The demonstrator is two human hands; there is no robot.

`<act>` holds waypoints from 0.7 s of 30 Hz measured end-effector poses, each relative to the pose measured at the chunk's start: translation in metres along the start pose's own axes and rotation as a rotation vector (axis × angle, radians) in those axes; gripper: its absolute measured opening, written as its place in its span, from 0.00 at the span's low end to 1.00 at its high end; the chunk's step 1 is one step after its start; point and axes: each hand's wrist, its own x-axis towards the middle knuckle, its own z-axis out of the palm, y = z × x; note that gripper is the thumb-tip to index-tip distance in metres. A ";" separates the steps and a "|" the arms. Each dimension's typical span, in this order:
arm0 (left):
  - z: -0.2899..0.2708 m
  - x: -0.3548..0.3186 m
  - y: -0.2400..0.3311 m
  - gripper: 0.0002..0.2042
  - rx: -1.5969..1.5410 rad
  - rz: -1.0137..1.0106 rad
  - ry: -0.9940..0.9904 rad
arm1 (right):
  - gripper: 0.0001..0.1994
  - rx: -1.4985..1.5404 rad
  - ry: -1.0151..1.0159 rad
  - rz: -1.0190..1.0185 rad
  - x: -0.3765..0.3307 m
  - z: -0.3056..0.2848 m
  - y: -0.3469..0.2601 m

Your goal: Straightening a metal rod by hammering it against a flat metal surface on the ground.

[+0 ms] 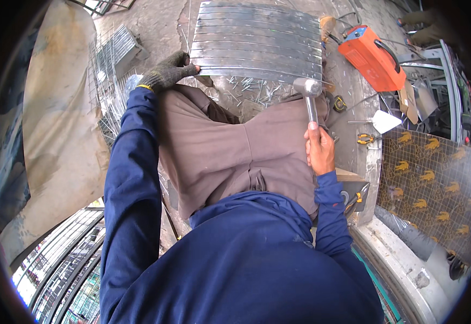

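Left hand (168,71): gloved, fingers curled over near-left corner of metal strip stack (257,40), pinning it to concrete ground (160,24). Right hand (319,150): bare, fist closed round hammer (309,97) handle, head raised just beside stack's near-right edge. Strips: curved, laid side by side, neatly aligned. Loose nails (249,86) scattered at near edge. Orange welding machine (372,56) right, well apart. Progress: hammering judged under way; finished share cannot tell.

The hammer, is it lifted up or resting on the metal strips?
Lifted, it seems: the right hand holds the hammer, head beside the metal strips' near edge; contact cannot be told.
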 end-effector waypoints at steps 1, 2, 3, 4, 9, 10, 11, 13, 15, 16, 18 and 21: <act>0.000 0.000 0.000 0.26 0.020 -0.007 0.009 | 0.28 0.002 0.002 0.001 0.001 0.001 -0.007; -0.001 -0.001 0.001 0.26 0.042 -0.015 0.019 | 0.28 0.003 0.006 -0.042 0.003 0.002 -0.015; -0.001 -0.002 0.005 0.26 0.042 -0.014 0.015 | 0.28 0.002 0.013 -0.084 0.004 0.002 -0.024; -0.001 -0.003 0.009 0.26 0.004 -0.017 -0.006 | 0.28 0.003 0.015 -0.081 0.006 0.002 -0.034; 0.001 -0.006 0.003 0.27 -0.038 -0.007 0.004 | 0.26 0.100 -0.007 -0.332 -0.005 0.005 -0.096; 0.001 -0.005 0.001 0.26 -0.055 -0.008 -0.014 | 0.26 0.199 -0.016 -0.411 -0.008 0.008 -0.104; 0.000 -0.004 0.000 0.26 -0.070 -0.008 -0.029 | 0.24 0.237 0.019 -0.445 -0.012 0.014 -0.110; -0.003 -0.002 -0.001 0.25 -0.053 -0.029 -0.041 | 0.24 0.235 -0.009 -0.464 -0.014 0.014 -0.116; -0.003 -0.003 0.006 0.24 -0.036 -0.043 -0.068 | 0.23 0.231 -0.024 -0.476 -0.014 0.018 -0.111; -0.004 -0.004 0.010 0.24 -0.011 -0.057 -0.075 | 0.24 0.222 -0.017 -0.443 -0.009 0.026 -0.100; -0.004 -0.002 0.012 0.23 0.013 -0.060 -0.085 | 0.25 0.139 -0.018 -0.350 0.008 0.036 -0.062; 0.000 0.003 0.001 0.23 -0.060 -0.030 -0.059 | 0.27 0.032 -0.067 -0.165 0.023 0.040 -0.032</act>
